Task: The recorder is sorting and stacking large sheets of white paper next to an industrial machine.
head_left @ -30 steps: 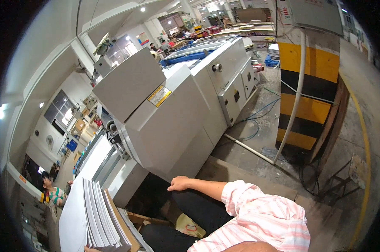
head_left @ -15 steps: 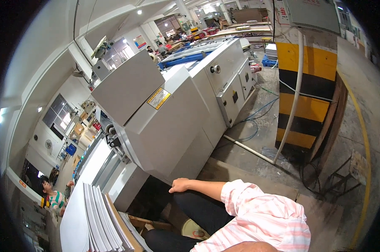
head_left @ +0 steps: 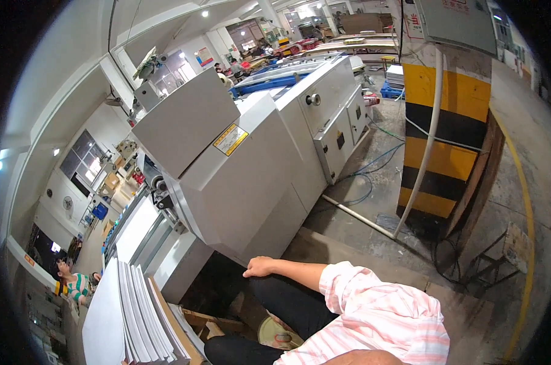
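Observation:
My right hand (head_left: 260, 266) rests on the knee of my black trousers (head_left: 281, 297), its fingers curled in loosely. Nothing shows in its grip. The forearm comes from a pink and white striped sleeve (head_left: 373, 298). My left hand does not show. A tall stack of white sheets (head_left: 108, 316) stands at the lower left, its edges fanned slightly, with a brown board (head_left: 172, 325) along its near side. Past it, a white sheet (head_left: 138, 228) lies on the feed bed of a large grey machine (head_left: 245, 182).
At the right rises a yellow and black striped pillar (head_left: 443, 131) with a white pipe (head_left: 431, 134) before it. Cables (head_left: 364, 179) lie on the floor by the machine. A small stool (head_left: 507, 252) stands at far right. Another person (head_left: 77, 286) is at the far left.
The view has shifted slightly. At the far left, the other person's raised hand has come down. My right hand stays on the knee.

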